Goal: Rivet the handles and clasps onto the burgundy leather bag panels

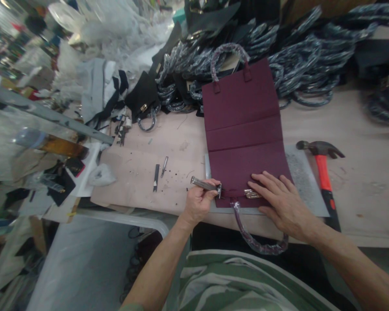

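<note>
A burgundy bag panel [244, 103] lies spread over a grey slab [306, 181] on the bench. Plastic wrap covers its two handles, one at the far end and one wrapped handle [246, 233] hanging over the front edge. My left hand [197, 203] is closed round a metal punch-like tool [203, 184], tilted, with its end at the panel's near left corner. Flat on the panel's near right part, my right hand [283, 203] spreads its fingers. Just left of those fingers sits a shiny metal clasp [252, 194].
A hammer [322, 172] with an orange and black handle lies right of the slab. Two slim tools, a dark flat one [156, 177] and a metal rod [164, 166], rest to the left. Black bag parts with wrapped handles [298, 65] are heaped behind. A bottle [52, 142] lies far left.
</note>
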Demonstrator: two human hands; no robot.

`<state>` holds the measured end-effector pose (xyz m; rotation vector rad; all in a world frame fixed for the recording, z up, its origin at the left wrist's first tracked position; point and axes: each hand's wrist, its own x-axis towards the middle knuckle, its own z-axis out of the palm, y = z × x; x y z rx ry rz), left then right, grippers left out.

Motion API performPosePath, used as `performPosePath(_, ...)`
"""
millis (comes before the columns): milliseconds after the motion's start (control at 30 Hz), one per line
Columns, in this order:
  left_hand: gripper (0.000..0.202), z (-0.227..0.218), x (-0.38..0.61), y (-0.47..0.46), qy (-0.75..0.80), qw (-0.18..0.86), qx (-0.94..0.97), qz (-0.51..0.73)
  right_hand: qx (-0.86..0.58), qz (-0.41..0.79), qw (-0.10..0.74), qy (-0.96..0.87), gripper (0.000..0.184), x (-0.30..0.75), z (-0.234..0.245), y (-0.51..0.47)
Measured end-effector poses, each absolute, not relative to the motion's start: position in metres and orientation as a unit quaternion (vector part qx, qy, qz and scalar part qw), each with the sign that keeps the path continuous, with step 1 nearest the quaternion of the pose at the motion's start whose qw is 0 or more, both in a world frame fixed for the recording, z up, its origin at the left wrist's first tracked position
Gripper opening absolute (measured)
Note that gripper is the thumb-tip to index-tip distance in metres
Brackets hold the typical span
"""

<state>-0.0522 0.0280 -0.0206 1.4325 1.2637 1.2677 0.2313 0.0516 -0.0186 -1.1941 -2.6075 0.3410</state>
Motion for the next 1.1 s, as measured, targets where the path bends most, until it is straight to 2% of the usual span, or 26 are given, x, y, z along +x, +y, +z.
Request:
performPosePath(167, 0.022, -0.022, -0.050, 0.027, 0.513, 0.369, 0.595, 0.497, -0.411, 0.118, 0.123, -0.895, 0.057, 0.231, -0.018, 0.051)
performPosePath(400, 0.008, -0.020, -0.044, 0.031, 0.480, 0.270, 0.674, 0.493, -0.411, 0.116, 0.126, -0.895, 0.057, 0.231, -0.019, 0.052)
performPosePath(633, 0.012, -0.021, -0.044, 0.036, 0.455, 0.392, 0.607, 0.520, -0.406, 0.117, 0.141, -0.895, 0.055, 0.229, -0.018, 0.052)
performPosePath(767, 0.013, -0.027, -0.046, 0.035, 0.453, 0.414, 0.581, 0.534, -0.404, 0.138, 0.151, -0.892, 0.054, 0.232, -0.020, 0.053)
performPosePath(967, 0.010, -0.030, -0.043, 0.033, 0.456, 0.338, 0.633, 0.526, -0.423, 0.167, 0.216, -0.864, 0.050, 0.239, -0.019, 0.052)
performPosePath(1100, 0.009, -0.029, -0.040, 0.031, 0.453, 0.279, 0.673, 0.513, -0.483, 0.140, 0.279, -0.818, 0.043, 0.244, -0.009, 0.047)
